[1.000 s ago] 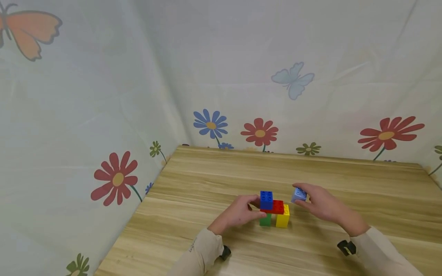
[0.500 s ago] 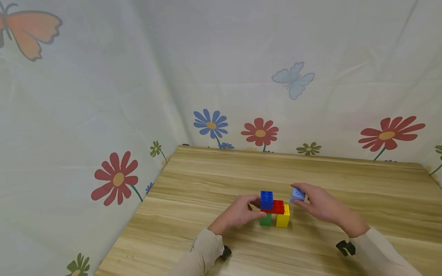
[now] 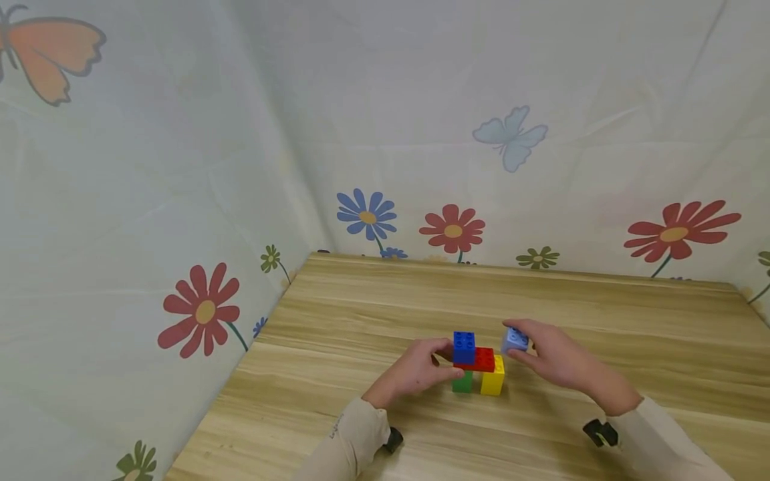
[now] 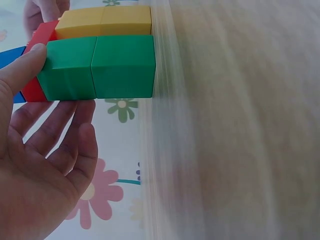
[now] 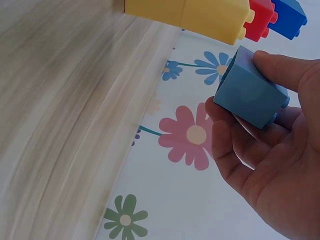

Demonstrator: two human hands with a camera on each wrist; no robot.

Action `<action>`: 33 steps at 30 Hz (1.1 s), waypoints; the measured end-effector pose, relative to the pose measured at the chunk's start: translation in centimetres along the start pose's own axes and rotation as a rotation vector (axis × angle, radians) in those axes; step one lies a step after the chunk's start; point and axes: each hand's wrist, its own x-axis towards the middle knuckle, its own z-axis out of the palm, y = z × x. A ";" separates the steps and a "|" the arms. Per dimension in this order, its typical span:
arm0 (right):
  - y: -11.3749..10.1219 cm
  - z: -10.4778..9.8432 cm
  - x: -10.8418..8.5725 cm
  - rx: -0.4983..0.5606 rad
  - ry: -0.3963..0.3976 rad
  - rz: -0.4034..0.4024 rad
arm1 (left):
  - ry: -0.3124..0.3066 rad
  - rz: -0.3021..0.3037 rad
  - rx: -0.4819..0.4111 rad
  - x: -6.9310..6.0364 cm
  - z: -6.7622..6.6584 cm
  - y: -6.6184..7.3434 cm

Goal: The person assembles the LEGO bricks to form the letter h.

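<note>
A small structure of toy bricks stands on the table. Two stacked green bricks (image 4: 125, 67) and two stacked yellow bricks (image 5: 212, 21) form its legs. Across them lies a red brick (image 3: 484, 359), with a dark blue brick (image 3: 464, 347) on the red one's left end. My left hand (image 3: 418, 367) grips the structure from the left, thumb in front and fingers behind. To the right, my right hand (image 3: 559, 354) pinches a light blue brick (image 5: 252, 90) between thumb and fingers. That brick is held in the air, tilted, apart from the yellow leg.
The wooden table (image 3: 373, 300) extends around the bricks on all sides. Behind it and along its left side hangs a pale cloth (image 3: 415, 100) printed with flowers and butterflies. Dark straps (image 3: 600, 433) sit at both wrists.
My right hand has moved slightly left with the light blue brick, closer to the structure. My left hand and the structure have stayed in place.
</note>
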 end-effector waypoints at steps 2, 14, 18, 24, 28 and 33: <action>0.0 0.1 0.0 0.000 -0.008 0.000 | -0.001 -0.002 0.003 0.0 0.0 -0.1; 0.1 0.8 0.2 0.001 0.027 -0.060 | 0.001 -0.010 0.004 0.0 0.0 0.0; -0.1 0.7 0.3 -0.002 0.026 -0.053 | 0.003 -0.008 0.010 0.0 0.0 0.1; -0.4 0.5 0.4 0.011 0.020 -0.043 | 0.002 -0.011 0.008 0.0 0.0 0.1; -0.8 0.2 0.6 0.020 0.017 -0.038 | 0.007 -0.015 0.011 0.0 -0.1 0.1; -1.0 0.0 0.7 0.026 0.002 -0.028 | 0.008 -0.013 0.015 0.0 -0.1 0.1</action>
